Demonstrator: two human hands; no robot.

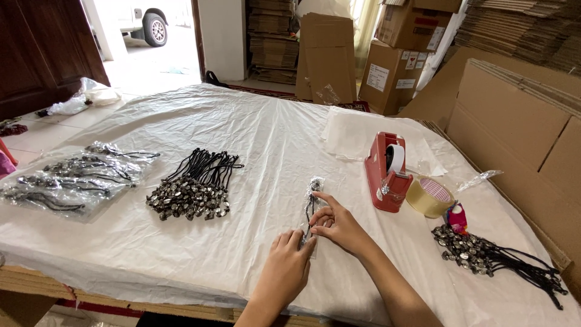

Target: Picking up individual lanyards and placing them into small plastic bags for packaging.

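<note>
A slim clear plastic bag [313, 197] with a black-corded necklace and silver pendant inside lies on the white plastic sheet [254, 139] near the table's front. My left hand [289, 261] presses flat on the bag's near end. My right hand [336, 223] pinches the bag just above, index finger stretched along it. A red tape dispenser [385, 171] stands just right of my right hand.
A loose pile of black-corded pendants [192, 186] lies left of centre, and bagged ones [72, 178] are stacked at the far left. A roll of clear tape [429, 195], a small pink item [457, 218] and another pendant pile [493, 257] sit at right. Cardboard sheets [520, 127] lean along the right edge.
</note>
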